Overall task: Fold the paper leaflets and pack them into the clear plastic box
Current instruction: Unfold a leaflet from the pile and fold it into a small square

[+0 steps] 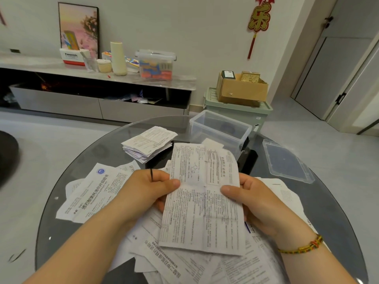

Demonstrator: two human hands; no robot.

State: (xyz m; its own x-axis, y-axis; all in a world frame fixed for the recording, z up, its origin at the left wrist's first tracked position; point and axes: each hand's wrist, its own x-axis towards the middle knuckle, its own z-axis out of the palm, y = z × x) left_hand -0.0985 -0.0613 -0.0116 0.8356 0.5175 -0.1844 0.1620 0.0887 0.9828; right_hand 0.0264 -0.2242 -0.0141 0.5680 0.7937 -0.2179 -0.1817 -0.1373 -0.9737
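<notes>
- White printed leaflet [203, 201] is held up over the near side of the glass table [82, 160]; I judge a fold is being lined up on its creases.
- Left hand [147, 189] and right hand [256, 197] each pinch one side edge, thumbs in front, pulling the sheet taut.
- Folded stack [147, 144] sits just left of the clear plastic box [220, 128] on the far side, likely staged for packing.
- Lid [287, 160] lies to the right, so the box is open.
- Unfolded leaflets [98, 193] lie under the hands.

One clear plastic box [213, 134] and one lid [286, 160] are seen. One stack of folded leaflets [148, 144] is counted, and one leaflet [203, 214] is held up.
</notes>
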